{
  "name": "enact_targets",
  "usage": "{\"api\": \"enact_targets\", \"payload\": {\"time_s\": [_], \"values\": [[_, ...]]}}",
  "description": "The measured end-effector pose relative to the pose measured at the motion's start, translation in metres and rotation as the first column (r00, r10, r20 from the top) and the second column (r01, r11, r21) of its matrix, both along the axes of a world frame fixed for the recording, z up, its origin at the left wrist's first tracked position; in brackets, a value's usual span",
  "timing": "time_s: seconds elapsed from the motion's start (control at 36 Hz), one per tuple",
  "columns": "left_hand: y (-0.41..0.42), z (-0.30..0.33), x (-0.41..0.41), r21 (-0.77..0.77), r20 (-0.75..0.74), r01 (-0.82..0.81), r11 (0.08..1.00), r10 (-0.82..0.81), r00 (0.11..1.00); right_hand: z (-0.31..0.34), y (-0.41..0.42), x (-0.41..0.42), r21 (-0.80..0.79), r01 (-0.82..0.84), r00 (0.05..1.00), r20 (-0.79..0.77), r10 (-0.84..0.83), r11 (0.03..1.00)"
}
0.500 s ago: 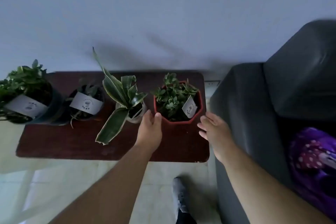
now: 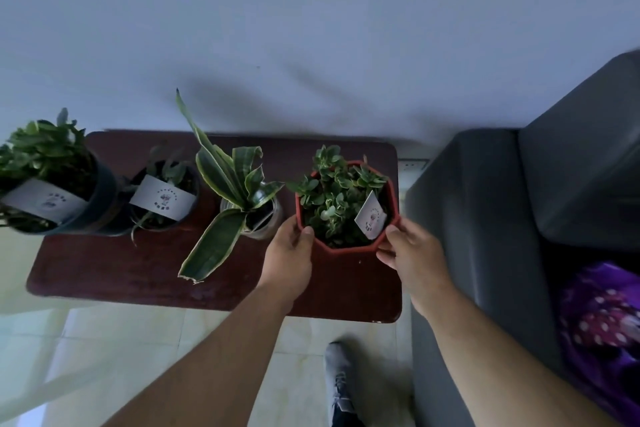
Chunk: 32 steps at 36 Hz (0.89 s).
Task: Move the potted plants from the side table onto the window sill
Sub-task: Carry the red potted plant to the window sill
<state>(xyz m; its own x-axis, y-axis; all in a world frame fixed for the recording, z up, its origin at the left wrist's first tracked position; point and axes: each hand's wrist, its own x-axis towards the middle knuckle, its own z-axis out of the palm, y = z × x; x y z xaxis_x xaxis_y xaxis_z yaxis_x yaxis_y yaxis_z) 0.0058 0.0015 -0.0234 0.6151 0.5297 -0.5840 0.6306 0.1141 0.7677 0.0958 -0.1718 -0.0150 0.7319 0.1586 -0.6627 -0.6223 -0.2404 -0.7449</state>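
Hands are on both sides of the red pot (image 2: 349, 246), which stands at the right end of the dark wooden tabletop (image 2: 138, 274), close to the grey sofa (image 2: 485, 218). The left hand (image 2: 289, 253) holds the left rim, thumb on the edge; the fingers of the right hand (image 2: 412, 250) curl around the right rim. A small leafy plant and a white label (image 2: 370, 215) are inside this pot. To its left stand a striped snake plant (image 2: 235, 191) and two dark pots (image 2: 166, 194) with labels, in one row.
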Motion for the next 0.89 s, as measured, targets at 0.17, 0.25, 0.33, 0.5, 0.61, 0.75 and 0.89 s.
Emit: {"api": "enact_targets", "payload": {"time_s": [0.17,0.25,0.33,0.5,0.61,0.75,0.89], "values": [[-0.005,0.059,-0.023,-0.073,0.085,-0.058,0.996,0.064,0.994,0.063,-0.007,-0.019,-0.011,-0.089,0.988,0.123,0.089,0.996],[-0.004,0.093,-0.038,-0.063,0.145,-0.092,0.994,0.1,0.984,0.102,-0.005,-0.032,-0.043,-0.111,0.973,0.199,0.117,0.993],[-0.001,0.134,-0.064,-0.073,0.198,-0.148,0.986,0.16,0.967,0.147,0.001,-0.055,-0.025,-0.121,0.952,0.28,0.123,0.992],[0.016,0.215,-0.139,-0.056,0.32,-0.216,0.975,0.223,0.921,0.222,0.029,-0.115,0.058,-0.132,0.935,0.338,0.105,0.99],[0.037,0.263,-0.21,-0.044,0.378,-0.299,0.953,0.293,0.878,0.266,0.061,-0.173,0.124,-0.217,0.914,0.374,0.157,0.968],[0.064,0.303,-0.298,-0.002,0.424,-0.385,0.923,0.35,0.835,0.297,0.105,-0.243,0.129,-0.328,0.878,0.408,0.252,0.936],[0.09,0.327,-0.404,-0.069,0.468,-0.549,0.833,0.513,0.72,0.324,0.157,-0.326,0.118,-0.486,0.81,0.432,0.396,0.866]]}}
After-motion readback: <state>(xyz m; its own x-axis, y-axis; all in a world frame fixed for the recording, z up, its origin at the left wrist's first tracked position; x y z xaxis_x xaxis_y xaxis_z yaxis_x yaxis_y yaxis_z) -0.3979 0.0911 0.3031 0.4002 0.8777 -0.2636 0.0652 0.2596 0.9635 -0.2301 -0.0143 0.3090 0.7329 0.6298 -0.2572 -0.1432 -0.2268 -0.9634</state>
